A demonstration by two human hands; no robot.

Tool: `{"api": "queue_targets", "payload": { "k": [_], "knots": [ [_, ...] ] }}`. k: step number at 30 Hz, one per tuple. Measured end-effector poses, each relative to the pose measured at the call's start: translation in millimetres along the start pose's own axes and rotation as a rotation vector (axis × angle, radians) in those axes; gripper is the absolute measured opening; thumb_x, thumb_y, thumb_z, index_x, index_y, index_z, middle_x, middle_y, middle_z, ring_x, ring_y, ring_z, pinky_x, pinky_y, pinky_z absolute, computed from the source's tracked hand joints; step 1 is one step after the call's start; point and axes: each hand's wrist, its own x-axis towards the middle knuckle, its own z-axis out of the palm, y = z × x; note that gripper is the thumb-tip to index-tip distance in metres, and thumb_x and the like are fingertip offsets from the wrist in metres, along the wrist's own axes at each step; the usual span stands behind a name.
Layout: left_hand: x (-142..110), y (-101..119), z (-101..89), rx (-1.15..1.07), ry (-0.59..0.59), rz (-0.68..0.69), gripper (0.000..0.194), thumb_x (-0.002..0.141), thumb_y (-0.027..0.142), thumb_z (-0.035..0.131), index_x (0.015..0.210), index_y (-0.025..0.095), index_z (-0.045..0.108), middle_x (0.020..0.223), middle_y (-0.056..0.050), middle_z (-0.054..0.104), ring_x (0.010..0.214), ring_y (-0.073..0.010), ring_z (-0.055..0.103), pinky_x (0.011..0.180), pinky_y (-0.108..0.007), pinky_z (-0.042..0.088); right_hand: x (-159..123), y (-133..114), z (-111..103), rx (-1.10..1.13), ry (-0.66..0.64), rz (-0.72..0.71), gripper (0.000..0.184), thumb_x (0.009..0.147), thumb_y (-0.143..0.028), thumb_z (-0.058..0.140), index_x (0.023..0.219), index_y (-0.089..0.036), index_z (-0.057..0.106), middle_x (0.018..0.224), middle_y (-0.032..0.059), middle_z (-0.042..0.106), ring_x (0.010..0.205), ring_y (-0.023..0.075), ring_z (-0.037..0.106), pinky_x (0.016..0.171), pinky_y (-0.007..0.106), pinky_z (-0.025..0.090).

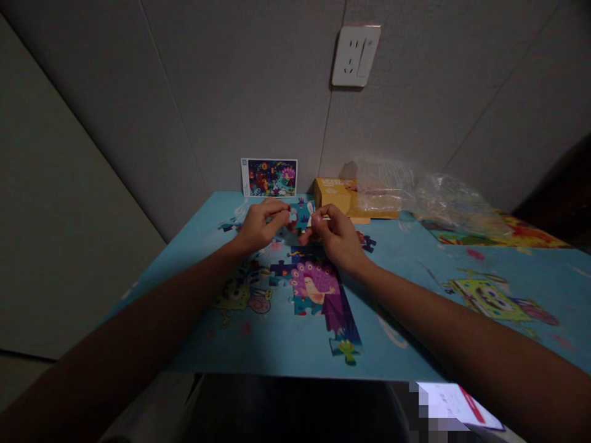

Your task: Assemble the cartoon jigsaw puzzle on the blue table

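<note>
Both hands are raised over the far middle of the blue table, pinching jigsaw puzzle pieces (302,214) between them. My left hand (263,224) grips the left edge with thumb and fingers. On the right side, my right hand (336,237) pinches the pieces near a white shape on a teal ground. Whether they are fully joined I cannot tell. Nearer to me lies a partly joined puzzle (316,286) with a pink-purple peacock, and a strip running down to a green frog. Other loose pieces (368,241) lie beyond my right hand, partly hidden.
A picture card (270,178) leans on the wall at the back. Right of it stand a yellow box (335,194) and crumpled clear plastic (392,184). The blue table (415,271) has cartoon prints. A wall socket (355,56) is above, and a lit screen (455,403) is below the front edge.
</note>
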Motion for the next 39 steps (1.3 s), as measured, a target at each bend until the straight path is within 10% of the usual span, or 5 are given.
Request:
{"api": "queue_targets", "payload": {
  "k": [5, 11, 39],
  "knots": [
    [1.5, -6.6, 1.5, 0.068, 0.08, -0.042, 0.048, 0.098, 0.035, 0.03, 0.076, 0.016, 0.068, 0.084, -0.01, 0.067, 0.094, -0.0204, 0.062, 0.078, -0.033, 0.054, -0.9, -0.3, 2.0, 0.039, -0.029, 0.021, 0.025, 0.089, -0.046, 0.053, 0.088, -0.023, 0.044, 0.064, -0.0016, 0.067, 0.057, 0.0164, 0.066, 0.063, 0.032, 0.054],
    [0.1, 0.1, -0.9, 0.237, 0.08, -0.019, 0.043, 0.075, 0.008, 0.043, 0.107, 0.017, 0.07, 0.108, -0.008, 0.054, 0.093, -0.0192, 0.06, 0.074, -0.034, 0.057, -0.4, 0.8, 1.6, 0.014, -0.03, 0.055, 0.024, 0.089, -0.045, 0.053, 0.088, -0.023, 0.043, 0.066, 0.0, 0.068, 0.057, 0.0172, 0.067, 0.061, 0.031, 0.053],
    [-3.0, 6.8, 1.8, 0.168, -0.143, 0.101, 0.011, 0.067, 0.01, 0.044, 0.059, 0.017, 0.047, 0.063, 0.001, 0.046, 0.055, -0.0112, 0.046, 0.051, -0.025, 0.037, -1.2, 8.8, 1.0, -0.032, -0.218, 0.105, 0.027, 0.089, -0.049, 0.054, 0.09, -0.025, 0.042, 0.065, -0.002, 0.068, 0.059, 0.0181, 0.068, 0.059, 0.031, 0.055]
  ]
}}
